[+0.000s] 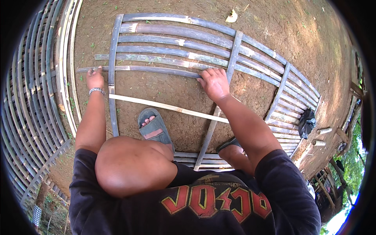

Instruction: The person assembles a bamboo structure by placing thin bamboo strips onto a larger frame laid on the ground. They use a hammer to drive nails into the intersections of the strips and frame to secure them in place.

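A bamboo lattice panel lies on the ground, its dark slats (164, 29) set across several crosspieces (113, 51). My left hand (95, 79) is closed on the left end of a thin dark bamboo slat (156, 70), just outside the left crosspiece. Farther right along that slat, beside the middle crosspiece (235, 51), my right hand (215, 84) grips it with bent fingers. The fingertips of both hands are partly hidden. A neighbouring slat (156, 59) sticks out past the left crosspiece. Nearer to me, a pale bamboo strip (168, 105) lies slanting across the gap.
My sandalled foot (156, 129) stands inside the panel's gap. Another slatted bamboo panel (29, 86) and long pale strips (64, 66) lie at the left. On the right are a black plastic bag (307, 123) and two cut bamboo pieces (324, 131). A dry leaf (232, 16) lies beyond.
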The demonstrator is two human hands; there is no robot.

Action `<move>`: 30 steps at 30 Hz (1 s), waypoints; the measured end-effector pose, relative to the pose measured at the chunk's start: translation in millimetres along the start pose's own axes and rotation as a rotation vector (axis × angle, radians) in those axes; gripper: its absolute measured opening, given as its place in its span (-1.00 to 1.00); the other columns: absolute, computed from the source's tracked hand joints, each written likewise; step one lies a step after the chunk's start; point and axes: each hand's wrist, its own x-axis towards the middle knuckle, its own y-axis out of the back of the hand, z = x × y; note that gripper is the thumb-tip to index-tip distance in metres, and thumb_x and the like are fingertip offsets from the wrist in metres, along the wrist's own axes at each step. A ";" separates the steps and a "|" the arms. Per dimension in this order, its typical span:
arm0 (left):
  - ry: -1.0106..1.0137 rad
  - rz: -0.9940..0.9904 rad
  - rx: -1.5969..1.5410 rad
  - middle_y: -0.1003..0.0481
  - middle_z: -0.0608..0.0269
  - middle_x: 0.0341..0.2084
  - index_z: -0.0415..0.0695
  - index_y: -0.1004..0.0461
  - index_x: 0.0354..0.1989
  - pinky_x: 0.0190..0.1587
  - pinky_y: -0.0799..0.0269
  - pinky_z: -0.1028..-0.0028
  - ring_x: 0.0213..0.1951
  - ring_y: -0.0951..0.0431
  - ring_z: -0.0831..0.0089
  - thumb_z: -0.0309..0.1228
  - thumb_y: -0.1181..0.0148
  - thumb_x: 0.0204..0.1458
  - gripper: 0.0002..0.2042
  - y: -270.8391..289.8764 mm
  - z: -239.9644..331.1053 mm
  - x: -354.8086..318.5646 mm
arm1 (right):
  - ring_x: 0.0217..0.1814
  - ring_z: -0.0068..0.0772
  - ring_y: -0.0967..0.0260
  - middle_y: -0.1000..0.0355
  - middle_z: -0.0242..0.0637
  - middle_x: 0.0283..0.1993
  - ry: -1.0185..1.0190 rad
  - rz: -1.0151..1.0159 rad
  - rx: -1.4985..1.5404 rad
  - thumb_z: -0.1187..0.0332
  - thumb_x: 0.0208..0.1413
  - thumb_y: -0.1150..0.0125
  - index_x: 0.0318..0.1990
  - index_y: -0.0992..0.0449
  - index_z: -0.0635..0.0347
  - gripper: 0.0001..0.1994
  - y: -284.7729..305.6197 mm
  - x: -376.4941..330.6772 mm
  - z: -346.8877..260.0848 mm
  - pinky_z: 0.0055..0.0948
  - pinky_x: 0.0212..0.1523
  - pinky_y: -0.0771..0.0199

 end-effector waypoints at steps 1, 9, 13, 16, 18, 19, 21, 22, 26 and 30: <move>0.013 -0.007 -0.049 -0.53 0.00 0.04 -0.37 -0.11 0.43 0.09 -0.42 0.37 -0.01 -0.57 0.29 -0.29 -0.41 0.09 -0.19 1.0 0.0 3.8 | 0.04 -0.27 -0.46 -0.53 -0.36 -0.18 0.000 -0.017 -0.016 0.17 0.18 -0.27 -0.15 -0.60 -0.03 -0.82 -2.1 6.7 -6.1 -0.18 0.15 -0.27; 0.124 -0.119 -0.320 -0.55 -0.02 0.02 -0.36 0.05 0.48 0.06 -0.51 0.29 0.02 -0.58 0.30 -0.34 -0.38 0.15 -0.14 -1.3 21.8 -1.7 | 0.07 -0.34 -0.46 -0.54 -0.43 -0.18 -0.065 -0.081 -0.117 0.16 0.18 -0.26 -0.15 -0.61 -0.06 -0.83 14.5 8.0 6.4 -0.20 0.17 -0.23; 0.162 -0.070 -0.355 -0.56 -0.03 0.01 -0.34 -0.06 0.46 0.08 -0.50 0.31 0.03 -0.59 0.27 -0.30 -0.39 0.13 -0.19 -6.2 26.1 -3.9 | 0.05 -0.34 -0.47 -0.52 -0.44 -0.18 -0.036 -0.064 -0.114 0.16 0.20 -0.25 -0.14 -0.62 -0.08 -0.83 12.1 -7.9 24.1 -0.19 0.16 -0.22; -0.145 0.030 0.242 -0.56 -0.07 0.04 -0.31 -0.27 0.37 0.17 -0.45 0.27 0.07 -0.57 0.15 -0.21 -0.39 0.10 -0.29 -12.8 35.7 -10.0 | 0.03 -0.35 -0.48 -0.52 -0.44 -0.19 -0.040 -0.102 -0.119 0.17 0.20 -0.25 -0.16 -0.62 -0.09 -0.85 9.5 -10.0 21.1 -0.18 0.19 -0.21; -0.418 0.034 0.650 -0.45 -0.19 0.14 -0.18 -0.46 0.25 0.28 -0.34 0.19 0.19 -0.45 -0.02 -0.17 -0.32 0.10 -0.44 -10.4 45.8 -22.4 | 0.03 -0.36 -0.49 -0.53 -0.44 -0.19 -0.059 -0.141 -0.112 0.17 0.20 -0.25 -0.17 -0.62 -0.09 -0.86 13.7 -5.3 14.7 -0.17 0.20 -0.20; -0.519 0.053 0.737 -0.42 -0.21 0.17 -0.14 -0.48 0.24 0.30 -0.32 0.16 0.22 -0.42 -0.05 -0.17 -0.30 0.11 -0.46 -6.2 37.9 -19.7 | 0.03 -0.36 -0.49 -0.53 -0.44 -0.18 -0.049 -0.128 -0.103 0.17 0.20 -0.25 -0.17 -0.63 -0.10 -0.86 11.1 -0.6 10.2 -0.17 0.21 -0.20; -0.597 0.049 0.813 -0.31 -0.23 0.25 -0.06 -0.52 0.22 0.32 -0.29 0.13 0.26 -0.36 -0.08 -0.18 -0.24 0.15 -0.53 -3.8 32.3 -21.0 | 0.03 -0.37 -0.49 -0.54 -0.45 -0.18 -0.045 -0.105 -0.100 0.17 0.20 -0.25 -0.17 -0.63 -0.10 -0.85 7.4 1.9 9.6 -0.17 0.21 -0.19; -0.574 0.024 0.791 -0.32 -0.24 0.25 -0.09 -0.51 0.22 0.34 -0.25 0.14 0.28 -0.33 -0.09 -0.18 -0.24 0.16 -0.53 -7.9 36.1 -29.0 | 0.03 -0.37 -0.49 -0.54 -0.45 -0.17 -0.053 -0.095 -0.100 0.16 0.20 -0.25 -0.16 -0.63 -0.10 -0.85 6.8 -0.3 12.1 -0.18 0.21 -0.19; -0.554 -0.003 0.777 -0.30 -0.16 0.27 -0.06 -0.50 0.22 0.34 -0.27 0.13 0.28 -0.35 -0.06 -0.17 -0.22 0.17 -0.54 -2.6 35.9 -36.8 | 0.05 -0.38 -0.49 -0.56 -0.45 -0.14 -0.077 -0.079 -0.083 0.15 0.18 -0.28 -0.12 -0.64 -0.09 -0.81 7.3 -2.8 16.9 -0.18 0.23 -0.19; -0.590 0.025 0.711 -0.36 -0.13 0.24 -0.14 -0.50 0.19 0.35 -0.26 0.14 0.30 -0.35 -0.01 -0.22 -0.22 0.17 -0.56 1.3 34.7 -42.7 | 0.07 -0.37 -0.48 -0.55 -0.43 -0.12 -0.090 -0.057 -0.042 0.14 0.17 -0.30 -0.08 -0.62 -0.07 -0.78 14.4 -2.7 15.4 -0.18 0.22 -0.20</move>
